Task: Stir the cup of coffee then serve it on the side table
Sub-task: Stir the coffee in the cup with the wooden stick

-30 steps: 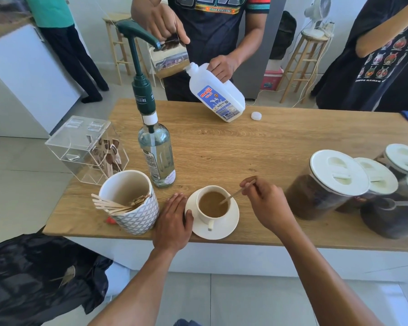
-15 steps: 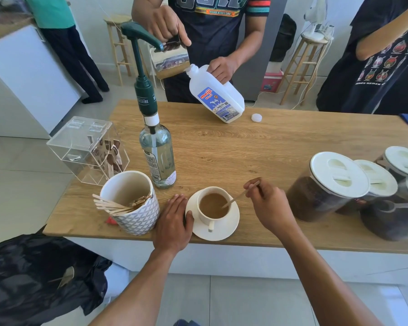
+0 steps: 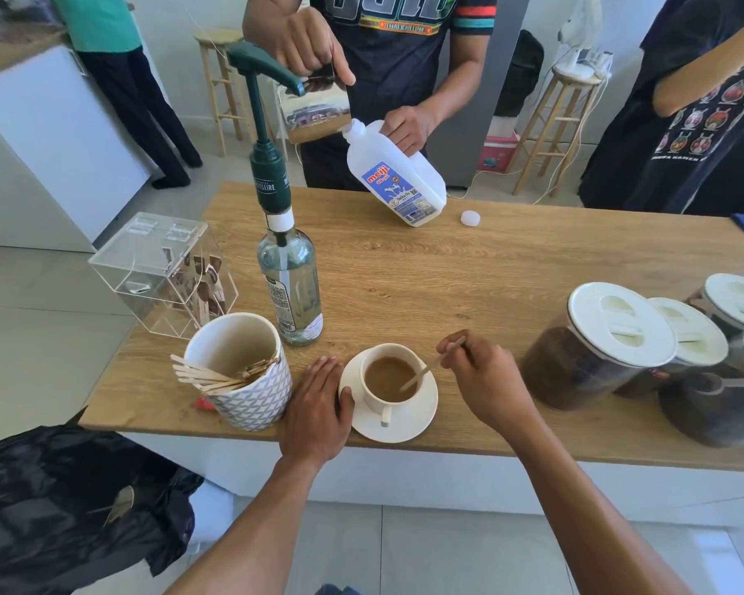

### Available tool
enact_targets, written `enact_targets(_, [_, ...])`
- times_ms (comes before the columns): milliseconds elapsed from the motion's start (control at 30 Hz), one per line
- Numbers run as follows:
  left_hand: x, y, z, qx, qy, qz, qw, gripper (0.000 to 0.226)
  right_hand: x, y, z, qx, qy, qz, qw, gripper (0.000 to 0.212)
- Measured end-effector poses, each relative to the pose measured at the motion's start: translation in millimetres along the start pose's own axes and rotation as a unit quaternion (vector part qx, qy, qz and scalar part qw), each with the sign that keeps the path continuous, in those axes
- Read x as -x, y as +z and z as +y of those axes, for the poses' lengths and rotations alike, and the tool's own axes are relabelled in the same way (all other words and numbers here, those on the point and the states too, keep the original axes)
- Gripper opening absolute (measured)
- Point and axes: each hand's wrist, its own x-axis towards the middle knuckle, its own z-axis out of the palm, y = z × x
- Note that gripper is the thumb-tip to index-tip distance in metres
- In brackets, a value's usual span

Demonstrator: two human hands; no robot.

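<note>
A white cup of milky coffee (image 3: 387, 377) stands on a white saucer (image 3: 422, 416) near the front edge of the wooden counter (image 3: 469, 285). My right hand (image 3: 488, 384) pinches a wooden stir stick (image 3: 422, 373) whose lower end dips into the coffee. My left hand (image 3: 318, 412) lies flat on the counter, fingers together, its thumb touching the saucer's left rim. It holds nothing.
A patterned mug of wooden sticks (image 3: 243, 377) sits left of my left hand, a syrup pump bottle (image 3: 288, 277) and clear box (image 3: 164, 272) behind. Lidded coffee jars (image 3: 598, 350) crowd the right. Across the counter a person tilts a milk jug (image 3: 394, 178) into a steel pitcher (image 3: 316, 109).
The stick's tip has shifted inside the cup as my right hand moves slightly. The person opposite has tipped the milk jug closer to the pitcher.
</note>
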Motion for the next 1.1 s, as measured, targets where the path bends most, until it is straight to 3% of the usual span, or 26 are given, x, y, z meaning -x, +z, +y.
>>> enact_targets(67, [0.0,0.5,-1.7,0.003,0.002,0.004,1.000,0.052,-2.6,-0.4,0.9,0.004,0.006,0.022,1.000,0.023])
enact_targets(200, [-0.4,1.8,-3.3,0.005,0.001,0.001,1.000,0.052,-2.1,2.3,-2.1,-0.006,-0.007,-0.008,1.000,0.025])
enact_targets(333, [-0.7,2.2,-3.3,0.003,0.000,0.001,1.000,0.052,-3.9,0.7,-2.0,0.006,0.003,0.034,0.999,0.023])
enact_targets(700, [0.3,1.3,-4.3,0.000,-0.003,-0.003,1.000,0.053,-2.8,4.7,-0.6,0.000,-0.021,-0.004,1.000,0.025])
enact_targets(833, [-0.8,1.8,-3.2,-0.001,0.001,-0.003,1.000,0.053,-5.5,4.2,-0.1,-0.001,0.002,0.033,0.999,0.022])
enact_targets(967, [-0.2,1.5,-3.4,-0.001,-0.003,-0.003,1.000,0.054,-2.9,5.5,-0.9,0.001,-0.009,-0.007,1.000,0.024])
enact_targets(1100, [0.0,0.8,-2.0,0.004,-0.003,0.003,1.000,0.054,-4.9,3.0,-0.2,-0.004,-0.003,0.023,1.000,0.024])
